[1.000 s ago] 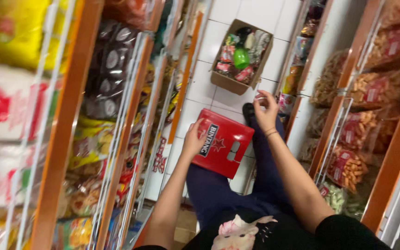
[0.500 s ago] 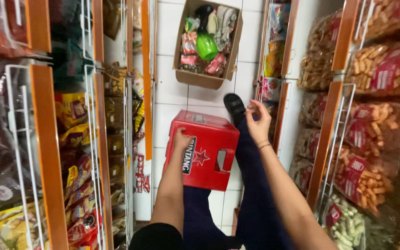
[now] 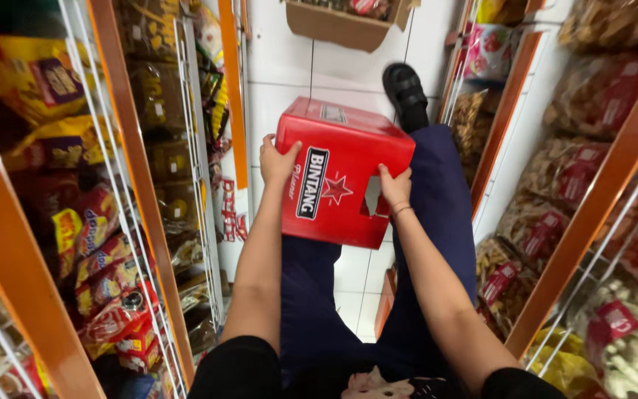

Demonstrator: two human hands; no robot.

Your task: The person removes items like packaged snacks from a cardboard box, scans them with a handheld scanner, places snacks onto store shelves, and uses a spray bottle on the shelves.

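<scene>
We clamp the red cardboard carton (image 3: pixel 337 174) between us: left hand (image 3: pixel 278 161) on its left edge, right hand (image 3: pixel 395 186) fingers hooked by its right-side handle cutout.

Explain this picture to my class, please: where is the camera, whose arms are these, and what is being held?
There is no machine here. The one picture comes from a camera worn on a person's head, looking down along their own body, so the two bare arms reaching away from you are the wearer's own. The left hand has its grip on the upper left corner of a red cardboard box, and the right hand holds it at a cut-out handle hole on the side. The box is up off the white tiled floor, above dark blue trousers and a black shoe. This is a narrow shop aisle: orange shelves with wire fronts stand on both sides, full of snack bags. An open brown carton sits on the floor ahead.
</scene>
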